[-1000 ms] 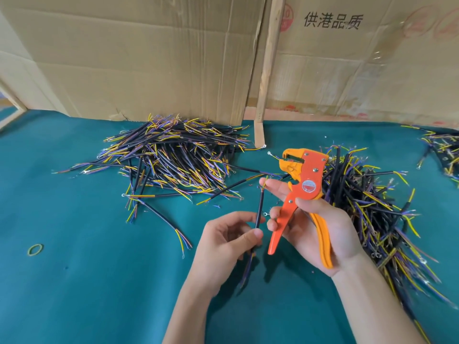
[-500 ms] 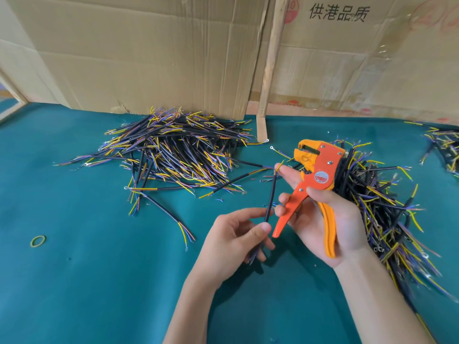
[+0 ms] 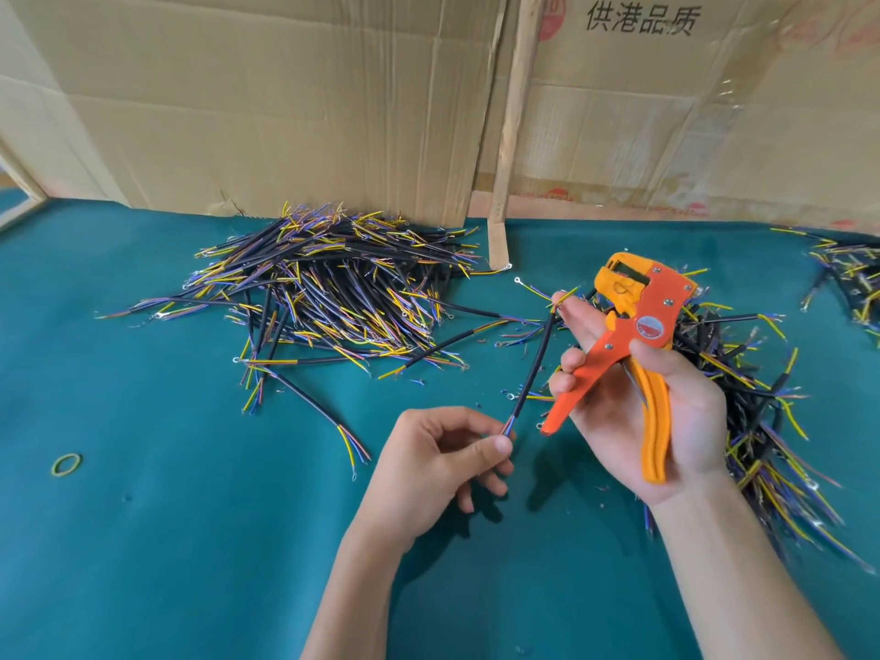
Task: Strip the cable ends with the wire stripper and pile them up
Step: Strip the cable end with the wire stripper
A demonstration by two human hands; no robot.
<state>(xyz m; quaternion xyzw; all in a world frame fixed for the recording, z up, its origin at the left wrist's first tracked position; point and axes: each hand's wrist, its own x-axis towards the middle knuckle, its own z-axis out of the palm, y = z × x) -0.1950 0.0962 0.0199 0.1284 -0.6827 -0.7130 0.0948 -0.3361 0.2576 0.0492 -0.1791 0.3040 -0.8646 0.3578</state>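
Observation:
My right hand (image 3: 633, 402) grips the orange wire stripper (image 3: 633, 326) by its handles, jaws pointing up and away. Its index fingertip also touches the top end of a short black cable (image 3: 535, 369), which slants down to the left. My left hand (image 3: 428, 469) pinches that cable's lower end by its coloured inner wires between thumb and forefinger. A large pile of black cables (image 3: 333, 292) with yellow, blue and purple wire ends lies at the back left. A second pile (image 3: 752, 402) lies behind and beside my right hand.
The green table cover (image 3: 166, 540) spreads under everything. Cardboard sheets (image 3: 285, 97) and a wooden slat (image 3: 514, 126) stand along the back. A green rubber band (image 3: 66, 464) lies at the left. More cables (image 3: 847, 273) lie at the far right edge.
My left hand has slid down the cable from its middle to the lower wire ends. The view has drifted slightly; the right hand and stripper sit a little higher.

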